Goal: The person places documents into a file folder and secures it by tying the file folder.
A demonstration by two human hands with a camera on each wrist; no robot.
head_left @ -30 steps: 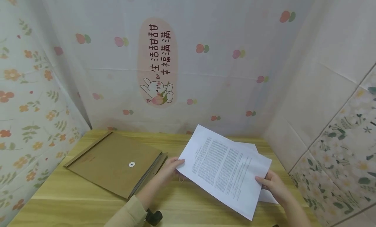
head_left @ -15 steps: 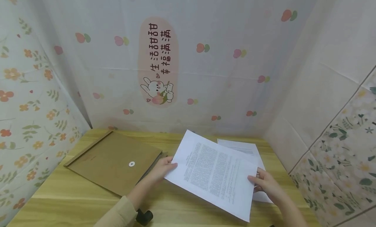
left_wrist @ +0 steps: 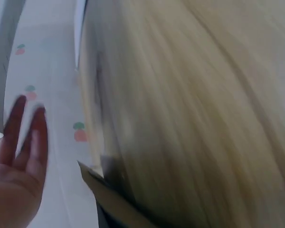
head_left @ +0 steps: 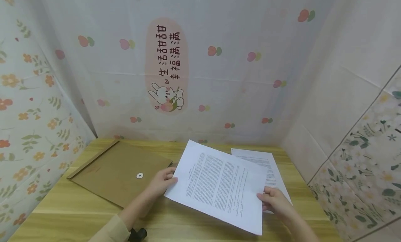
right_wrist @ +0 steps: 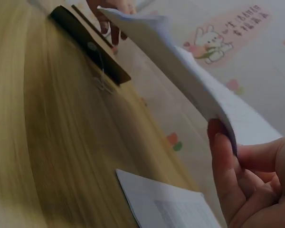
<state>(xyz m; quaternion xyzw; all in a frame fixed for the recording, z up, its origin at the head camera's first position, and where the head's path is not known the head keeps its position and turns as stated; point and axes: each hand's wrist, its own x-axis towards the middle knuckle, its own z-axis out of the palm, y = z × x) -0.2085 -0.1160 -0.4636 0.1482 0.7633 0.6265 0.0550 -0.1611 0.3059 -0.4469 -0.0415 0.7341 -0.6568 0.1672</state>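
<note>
My left hand [head_left: 159, 182] and right hand [head_left: 277, 203] hold a stack of printed white paper [head_left: 216, 184] by its opposite edges, thumbs on top. The stack is tilted and raised over the table; text in two columns faces up. In the right wrist view, the right thumb and fingers [right_wrist: 219, 147] pinch the edge of the paper, which bows slightly. Fingers of the left hand [left_wrist: 21, 175] stretch out at the side of the left wrist view. Partly under the stack in the head view, another printed sheet [head_left: 272, 169] lies on the table.
A brown document folder [head_left: 116, 176] with a white button lies at the left of the wooden table [head_left: 175, 223], its string [right_wrist: 102, 71] hanging loose. Patterned cloth [head_left: 244, 96] covers the back wall. A black device [head_left: 138, 234] sits at the left wrist.
Both hands have moved the paper stack left and slightly nearer the body, turning it flatter. More of the sheet on the table at right now shows. The folder stays put.
</note>
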